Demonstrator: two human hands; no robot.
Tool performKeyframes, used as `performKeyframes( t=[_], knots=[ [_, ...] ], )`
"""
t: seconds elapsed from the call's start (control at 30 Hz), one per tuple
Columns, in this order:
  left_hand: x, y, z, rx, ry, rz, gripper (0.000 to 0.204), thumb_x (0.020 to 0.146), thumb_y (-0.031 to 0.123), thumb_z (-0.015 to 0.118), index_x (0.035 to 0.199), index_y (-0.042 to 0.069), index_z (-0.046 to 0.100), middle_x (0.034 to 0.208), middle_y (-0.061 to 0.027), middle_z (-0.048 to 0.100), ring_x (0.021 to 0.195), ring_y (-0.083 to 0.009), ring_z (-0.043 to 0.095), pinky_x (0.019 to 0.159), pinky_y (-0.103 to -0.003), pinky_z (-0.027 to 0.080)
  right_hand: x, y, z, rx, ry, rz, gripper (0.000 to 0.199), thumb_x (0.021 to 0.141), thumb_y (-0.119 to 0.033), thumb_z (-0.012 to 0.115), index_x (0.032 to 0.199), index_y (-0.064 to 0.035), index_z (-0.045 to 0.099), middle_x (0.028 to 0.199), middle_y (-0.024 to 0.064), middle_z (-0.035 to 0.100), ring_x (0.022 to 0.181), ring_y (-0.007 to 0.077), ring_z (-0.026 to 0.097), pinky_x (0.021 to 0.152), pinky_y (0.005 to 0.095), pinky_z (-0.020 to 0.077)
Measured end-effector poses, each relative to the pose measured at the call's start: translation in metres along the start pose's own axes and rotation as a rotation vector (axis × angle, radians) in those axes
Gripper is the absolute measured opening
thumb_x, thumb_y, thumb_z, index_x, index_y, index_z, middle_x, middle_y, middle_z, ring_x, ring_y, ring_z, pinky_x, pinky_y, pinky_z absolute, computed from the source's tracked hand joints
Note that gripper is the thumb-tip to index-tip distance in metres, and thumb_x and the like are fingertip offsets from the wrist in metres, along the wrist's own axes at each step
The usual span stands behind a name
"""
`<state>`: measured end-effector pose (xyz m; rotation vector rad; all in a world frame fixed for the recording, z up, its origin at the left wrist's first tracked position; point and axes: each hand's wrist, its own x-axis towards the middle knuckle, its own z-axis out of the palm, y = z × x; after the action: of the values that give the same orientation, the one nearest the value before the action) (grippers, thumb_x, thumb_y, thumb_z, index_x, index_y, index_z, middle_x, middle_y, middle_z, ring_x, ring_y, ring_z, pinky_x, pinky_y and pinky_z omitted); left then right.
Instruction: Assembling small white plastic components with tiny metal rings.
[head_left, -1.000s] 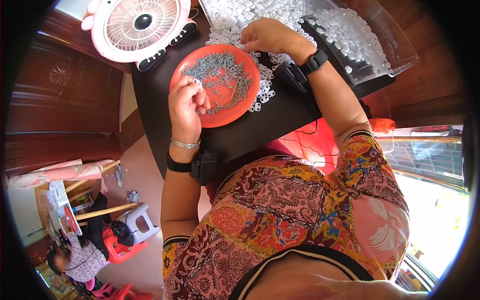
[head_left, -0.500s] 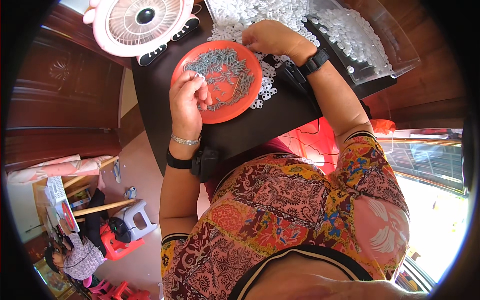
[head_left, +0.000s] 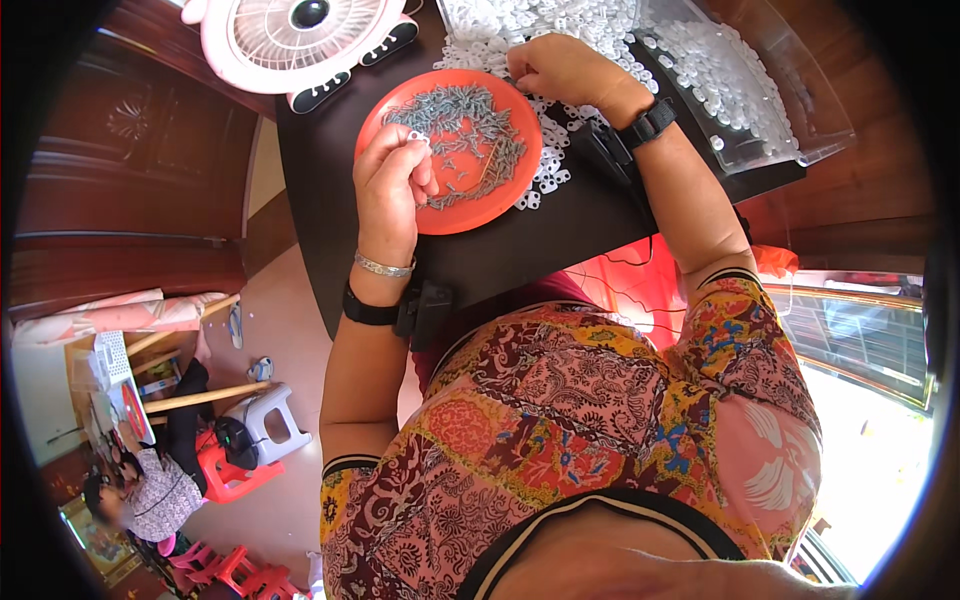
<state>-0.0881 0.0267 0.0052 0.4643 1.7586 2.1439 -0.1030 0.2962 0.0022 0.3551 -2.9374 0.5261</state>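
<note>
My left hand (head_left: pixel 390 180) is over the left side of a round orange plate (head_left: pixel 475 215), its thumb and fingers pinching a small white plastic piece with holes (head_left: pixel 418 138). Small grey screws (head_left: pixel 450 103) lie scattered across the plate, with a thin stick (head_left: pixel 489 160) among them. At the plate's far right rim is my right hand (head_left: pixel 570 72), knuckles up and fingers curled together; whatever they may hold is hidden. Loose white plastic pieces (head_left: pixel 548 172) lie on the dark table beside the plate and around that hand.
A pink-and-white fan (head_left: pixel 300 45) stands at the far left of the table (head_left: pixel 320 190). Clear bins (head_left: pixel 745 140) of white pieces occupy the far right. A black device (head_left: pixel 605 150) is by my right wrist. On the left, another person (head_left: pixel 165 500) sits near plastic stools (head_left: pixel 270 425).
The whole view has shifted slightly, moving the table and plate a little right and up. My left hand keeps its pinch on the white piece; my right hand stays by the rim.
</note>
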Motion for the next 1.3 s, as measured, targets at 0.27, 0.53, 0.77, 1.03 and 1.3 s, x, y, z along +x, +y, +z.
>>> performKeyframes(
  t=[0.27, 0.53, 0.77, 1.03, 1.3],
  knots=[
    [0.001, 0.005, 0.0, 0.03, 0.012, 0.017, 0.014, 0.087, 0.013, 0.048, 0.079, 0.003, 0.052, 0.061, -0.0014, 0.045, 0.054, -0.0125, 0.048, 0.049, -0.023, 0.034, 0.0, 0.008, 0.01, -0.23, 0.362, -0.05, 0.012, 0.078, -0.012, 0.057, 0.086, -0.008, 0.064, 0.084, 0.0098, 0.064, 0.075, 0.0301, 0.062, 0.069, 0.0384, 0.0495],
    [-0.001, 0.005, -0.005, 0.011, -0.001, 0.032, 0.013, 0.088, 0.013, 0.048, 0.08, 0.003, 0.052, 0.062, -0.0012, 0.045, 0.055, -0.0125, 0.048, 0.05, -0.023, 0.034, -0.005, -0.063, 0.008, 0.2, 0.12, -0.354, 0.013, 0.078, -0.013, 0.067, 0.09, -0.009, 0.067, 0.087, 0.0063, 0.063, 0.082, 0.0263, 0.063, 0.072, 0.0351, 0.0507],
    [-0.002, 0.008, -0.004, 0.003, 0.022, 0.034, 0.013, 0.088, 0.013, 0.048, 0.08, 0.003, 0.052, 0.062, -0.0011, 0.045, 0.055, -0.0124, 0.047, 0.05, -0.023, 0.033, -0.012, -0.084, 0.021, 0.22, -0.002, -0.558, 0.013, 0.075, -0.011, 0.068, 0.088, -0.0108, 0.068, 0.086, 0.0044, 0.061, 0.091, 0.0259, 0.059, 0.073, 0.0369, 0.0497],
    [-0.002, 0.007, -0.004, 0.017, 0.025, 0.027, 0.014, 0.088, 0.013, 0.048, 0.08, 0.003, 0.053, 0.063, -0.0011, 0.045, 0.055, -0.0125, 0.048, 0.05, -0.023, 0.033, -0.013, -0.086, 0.028, -0.046, -0.02, -0.519, 0.011, 0.076, -0.006, 0.063, 0.087, -0.0057, 0.061, 0.089, 0.0068, 0.055, 0.092, 0.0263, 0.055, 0.074, 0.0383, 0.0484],
    [-0.002, 0.008, -0.003, -0.068, 0.043, 0.042, 0.012, 0.084, 0.011, 0.051, 0.074, 0.004, 0.052, 0.06, -0.0008, 0.05, 0.05, -0.0095, 0.048, 0.046, -0.021, 0.034, -0.01, -0.081, 0.016, 0.33, 0.006, -0.276, 0.012, 0.079, -0.005, 0.06, 0.09, 0.0006, 0.058, 0.083, 0.0089, 0.063, 0.073, 0.0234, 0.061, 0.069, 0.0314, 0.0488]
  ],
)
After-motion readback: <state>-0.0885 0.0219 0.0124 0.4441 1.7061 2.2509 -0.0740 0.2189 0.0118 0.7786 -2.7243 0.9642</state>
